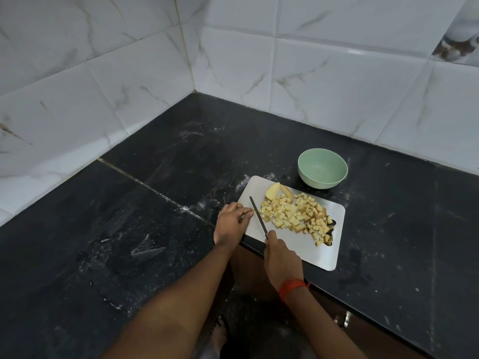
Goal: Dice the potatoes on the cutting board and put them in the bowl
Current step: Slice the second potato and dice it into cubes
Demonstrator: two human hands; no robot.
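A: Where are the potatoes?
B: Mostly small pale cubes (293,216) heaped mid cutting board (311,255), with two skin-on wedges (273,191) at its far edge. They're light and probably slippery, so scoop rather than pinch.
A: And the hands?
B: The right hand (281,257) has its grip wrapped round the thin knife (259,216). The left hand (230,224) rests flat-fingered on the board's left edge. A smooth green bowl (321,181) sits just beyond the board.

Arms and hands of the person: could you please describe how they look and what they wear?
No sleeves show; both arms are bare. The wrist of the left hand is bare; that of the right hand carries an orange-red thread band with a short loose end.
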